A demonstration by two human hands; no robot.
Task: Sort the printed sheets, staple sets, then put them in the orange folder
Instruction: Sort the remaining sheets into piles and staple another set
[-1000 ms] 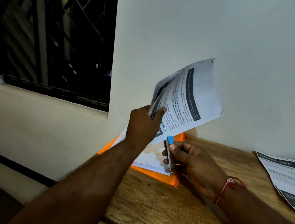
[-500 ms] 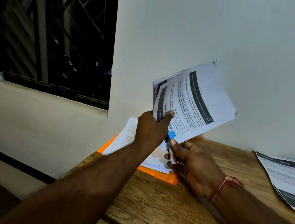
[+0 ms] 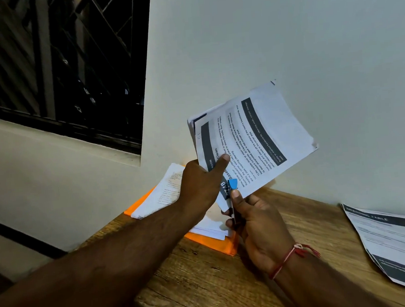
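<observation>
Window (image 3: pixel 64 67) with a dark metal grille fills the upper left of the frame, set into a pale wall. Below it, toward the centre, the orange folder (image 3: pixel 211 246) lies flat on the wooden table (image 3: pixel 206 281), near the table's left corner, with a loose stack of printed sheets (image 3: pixel 161 193) resting on top of it. The left hand (image 3: pixel 201 185) comes in from the lower left and is raised above that stack, closed on a set of printed sheets (image 3: pixel 256 144); the thumb presses across the front page near its lower corner, and the pages fan up and to the right against the wall. Just under that corner, the right hand (image 3: pixel 258 224) is wrapped around a stapler (image 3: pixel 233 199) with a blue tip, thumb on top, the tool's blue end touching the sheets' lower corner. A red thread (image 3: pixel 289 258) circles the right wrist. At the far right of the frame, more printed pages (image 3: pixel 392 242) lie on the table by the wall, well apart from the folder.
</observation>
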